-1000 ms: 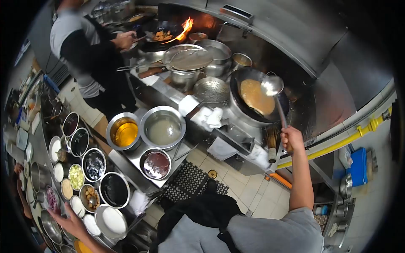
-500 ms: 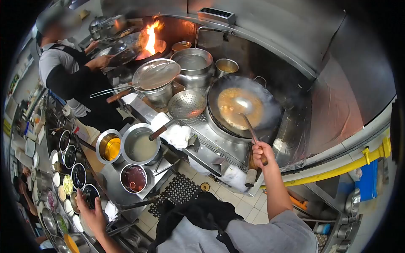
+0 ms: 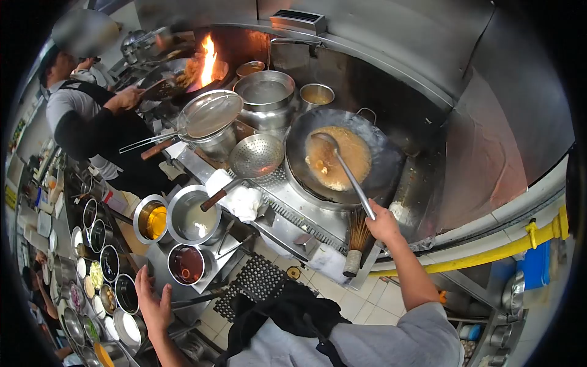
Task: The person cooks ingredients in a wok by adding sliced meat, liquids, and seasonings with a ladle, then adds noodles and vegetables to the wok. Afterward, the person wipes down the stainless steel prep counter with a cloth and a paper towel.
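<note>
Head view: the right hand point(image 3: 384, 224) gripped the ladle point(image 3: 349, 170), likely stiff and bowl-heavy, sensibly by its handle end point(image 3: 369, 210); the left hand point(image 3: 155, 307) spread empty fingers point(image 3: 143, 286).

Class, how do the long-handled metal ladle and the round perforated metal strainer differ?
The ladle is in the right hand; the strainer is unheld. The ladle reaches into the large dark wok; the strainer sits beside it. The strainer's bowl is wider than the ladle's. Both have metal bowls.
</note>
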### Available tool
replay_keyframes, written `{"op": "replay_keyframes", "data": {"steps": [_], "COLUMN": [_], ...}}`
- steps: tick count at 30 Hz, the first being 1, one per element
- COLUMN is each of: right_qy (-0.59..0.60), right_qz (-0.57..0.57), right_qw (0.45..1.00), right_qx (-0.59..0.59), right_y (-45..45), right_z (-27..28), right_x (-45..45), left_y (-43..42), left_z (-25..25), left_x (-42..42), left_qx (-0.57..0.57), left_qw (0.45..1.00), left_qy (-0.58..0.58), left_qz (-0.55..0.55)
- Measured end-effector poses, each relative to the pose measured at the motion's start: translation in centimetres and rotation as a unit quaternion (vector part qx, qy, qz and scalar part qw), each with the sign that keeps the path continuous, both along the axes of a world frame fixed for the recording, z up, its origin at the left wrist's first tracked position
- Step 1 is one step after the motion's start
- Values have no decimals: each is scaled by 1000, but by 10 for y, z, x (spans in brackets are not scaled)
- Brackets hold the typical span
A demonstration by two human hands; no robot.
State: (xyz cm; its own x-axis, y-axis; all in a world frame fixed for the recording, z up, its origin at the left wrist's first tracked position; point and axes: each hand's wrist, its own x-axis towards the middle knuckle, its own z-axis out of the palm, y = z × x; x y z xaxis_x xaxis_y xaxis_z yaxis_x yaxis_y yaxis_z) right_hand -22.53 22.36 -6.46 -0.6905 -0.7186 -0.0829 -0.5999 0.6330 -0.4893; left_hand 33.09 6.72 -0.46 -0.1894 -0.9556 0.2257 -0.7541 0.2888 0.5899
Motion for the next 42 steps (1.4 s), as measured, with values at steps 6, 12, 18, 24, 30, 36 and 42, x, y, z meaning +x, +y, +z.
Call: {"op": "replay_keyframes", "data": {"steps": [6,12,18,24,30,36,42], "right_qy": [191,71,161,375,-84,-133,-220], "right_qz": [110,40,8,120,471,846,920], "right_qw": [964,991,979,916,868,515,325], "right_qx": [148,103,126,72,-133,-23,13], "right_y": [51,94,51,38,-6,129,280], "right_z": [35,43,-2,7,-43,-50,1], "right_x": [8,36,45,122,377,662,835], "left_y": [10,30,82,223,406,561,738], "left_z": [-16,-27,-29,-42,-23,-28,-58], "left_x": [-11,-20,-3,136,213,250,298], "left_qx": [54,123,208,219,190,241,25], "left_qw": [999,991,967,975,957,897,624], "left_qy": [-2,-5,-16,29,35,104,266], "left_qz": [-1,-55,-146,-12,218,356,735]}}
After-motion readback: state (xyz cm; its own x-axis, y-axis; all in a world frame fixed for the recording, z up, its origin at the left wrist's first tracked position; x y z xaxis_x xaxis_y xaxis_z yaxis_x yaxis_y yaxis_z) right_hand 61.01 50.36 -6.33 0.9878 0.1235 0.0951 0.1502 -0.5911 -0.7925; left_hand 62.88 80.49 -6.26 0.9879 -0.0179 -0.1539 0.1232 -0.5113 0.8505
